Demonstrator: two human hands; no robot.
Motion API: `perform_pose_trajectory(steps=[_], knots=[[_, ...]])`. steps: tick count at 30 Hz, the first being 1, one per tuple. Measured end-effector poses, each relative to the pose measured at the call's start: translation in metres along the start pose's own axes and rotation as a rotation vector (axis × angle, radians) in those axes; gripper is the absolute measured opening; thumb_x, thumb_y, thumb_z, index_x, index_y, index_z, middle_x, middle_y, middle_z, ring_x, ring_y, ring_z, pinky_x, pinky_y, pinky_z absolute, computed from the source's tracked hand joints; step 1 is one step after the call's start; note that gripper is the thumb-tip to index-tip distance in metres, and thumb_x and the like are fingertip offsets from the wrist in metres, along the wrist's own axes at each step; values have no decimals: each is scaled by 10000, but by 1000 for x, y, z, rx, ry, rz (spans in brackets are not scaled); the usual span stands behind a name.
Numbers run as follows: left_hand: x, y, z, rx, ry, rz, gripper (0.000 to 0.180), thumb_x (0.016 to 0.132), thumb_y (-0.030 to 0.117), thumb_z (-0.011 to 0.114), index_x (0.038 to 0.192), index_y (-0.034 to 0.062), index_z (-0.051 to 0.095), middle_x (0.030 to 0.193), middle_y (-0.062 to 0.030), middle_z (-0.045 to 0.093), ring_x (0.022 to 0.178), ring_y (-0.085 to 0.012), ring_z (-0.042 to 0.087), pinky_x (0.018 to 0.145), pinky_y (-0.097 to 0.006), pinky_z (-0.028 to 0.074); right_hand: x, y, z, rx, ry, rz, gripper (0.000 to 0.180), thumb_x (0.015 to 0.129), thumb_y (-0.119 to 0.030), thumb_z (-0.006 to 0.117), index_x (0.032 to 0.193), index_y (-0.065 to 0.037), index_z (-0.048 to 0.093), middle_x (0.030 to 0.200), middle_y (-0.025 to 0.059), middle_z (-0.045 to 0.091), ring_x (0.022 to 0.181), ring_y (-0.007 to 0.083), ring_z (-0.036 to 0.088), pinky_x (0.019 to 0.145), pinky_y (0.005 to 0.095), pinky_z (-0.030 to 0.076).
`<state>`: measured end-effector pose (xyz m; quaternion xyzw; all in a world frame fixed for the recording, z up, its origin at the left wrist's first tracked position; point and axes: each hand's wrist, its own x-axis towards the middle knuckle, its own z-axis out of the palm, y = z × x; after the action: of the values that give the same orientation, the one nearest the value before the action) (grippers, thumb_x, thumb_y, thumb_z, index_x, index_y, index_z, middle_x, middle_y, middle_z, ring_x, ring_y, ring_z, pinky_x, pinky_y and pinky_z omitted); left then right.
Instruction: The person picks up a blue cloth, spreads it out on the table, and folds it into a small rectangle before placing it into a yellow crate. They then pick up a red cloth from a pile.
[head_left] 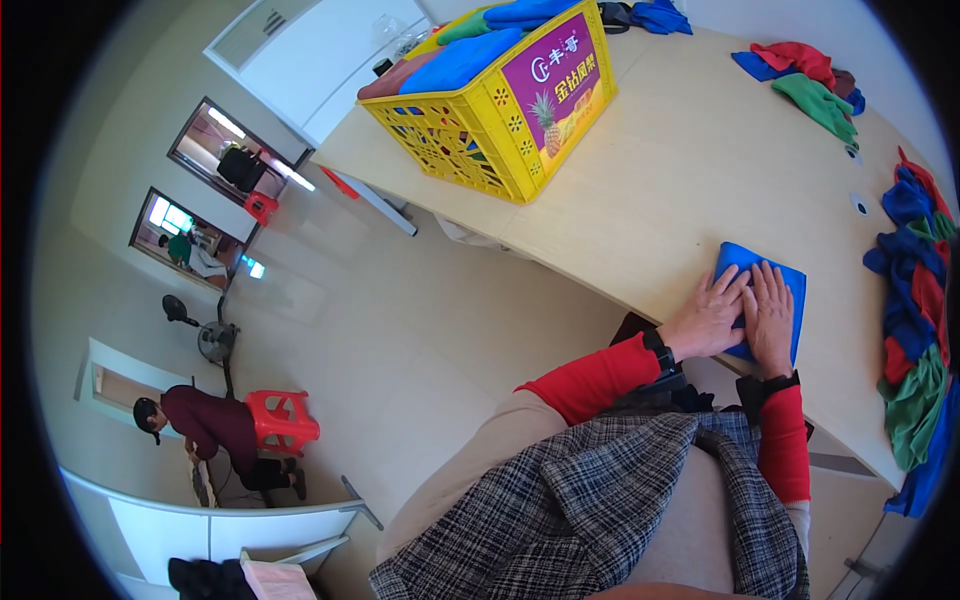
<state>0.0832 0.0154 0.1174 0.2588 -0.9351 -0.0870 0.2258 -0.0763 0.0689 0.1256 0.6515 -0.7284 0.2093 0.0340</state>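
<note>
A folded blue cloth (738, 256) lies flat on the pale wooden table (670, 160), close to the edge nearest me. My left hand (710, 315) rests on the cloth's left part, palm down with its fingers stretched out. Beside it, my right hand (769, 318) presses flat on the same cloth, fingers extended toward its far edge. The two hands are side by side and touch or nearly touch. Neither one grips anything. Red sleeves cover both forearms, with a dark band at each wrist. Part of the cloth is hidden beneath my hands.
A yellow plastic crate (513, 130) packed with folded cloths stands at the table's far left. Along the right edge lies a crumpled row of blue, red and green cloths (915, 300); another small heap (820, 95) sits far right. A person (215, 425) sits on a red stool (285, 422) at left.
</note>
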Motion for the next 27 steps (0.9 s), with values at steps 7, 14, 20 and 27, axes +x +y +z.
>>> perform_pose_trajectory(steps=[7,14,20,27], knots=[[1,-1,-5,-34,-52,-7,736,912,453,631,1477,13,465,1593,-191,350,1500,-366,266,1184,-593,255,-4,19,-5,-143,6,58,532,1054,-347,459,1516,-82,442,1581,149,408,1503,349,295,1216,479,234],[0,-2,-2,-29,-42,-5,737,928,464,620,1487,13,450,1593,-197,347,1510,-365,247,1189,-595,246,-10,30,-2,-95,24,112,530,1061,-341,450,1527,-91,426,1597,147,382,1499,356,297,1204,475,270],[0,-2,-4,-58,-71,-20,742,933,468,613,1503,26,435,1604,-197,330,1517,-365,230,1192,-596,239,-13,38,0,-118,32,117,533,1064,-344,438,1536,-96,414,1610,146,360,1488,379,308,1207,470,271],[-1,-3,2,-60,19,9,743,903,455,638,1461,-7,468,1561,-227,383,1490,-389,280,1182,-597,251,-18,43,-1,-60,20,159,541,1065,-353,430,1543,-101,405,1620,150,344,1464,392,343,1212,463,268]])
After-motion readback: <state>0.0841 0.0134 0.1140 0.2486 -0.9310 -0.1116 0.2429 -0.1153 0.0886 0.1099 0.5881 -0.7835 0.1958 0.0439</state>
